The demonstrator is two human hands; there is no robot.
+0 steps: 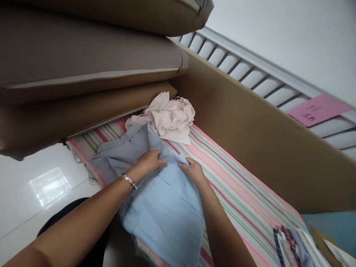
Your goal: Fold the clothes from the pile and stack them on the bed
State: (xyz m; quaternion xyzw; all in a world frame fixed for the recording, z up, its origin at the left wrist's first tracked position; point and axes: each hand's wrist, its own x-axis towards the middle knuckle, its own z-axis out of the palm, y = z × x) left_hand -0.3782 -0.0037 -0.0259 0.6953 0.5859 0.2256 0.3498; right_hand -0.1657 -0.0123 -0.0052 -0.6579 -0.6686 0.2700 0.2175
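Note:
A light blue shirt (164, 207) lies spread on a striped sheet (239, 193), its collar end toward the far side. My left hand (150, 160) rests on the shirt near its upper part, fingers curled and pinching the fabric; a silver bracelet (129, 180) circles that wrist. My right hand (193, 171) sits just to the right, fingers bent and gripping a fold of the same shirt. The two hands are close together, nearly touching.
A crumpled white garment (169, 116) lies beyond the shirt by the brown headboard (250, 126). Brown cushions (83, 55) are stacked at upper left. Folded patterned clothes (294, 244) sit at lower right. White tiled floor (33, 185) lies to the left.

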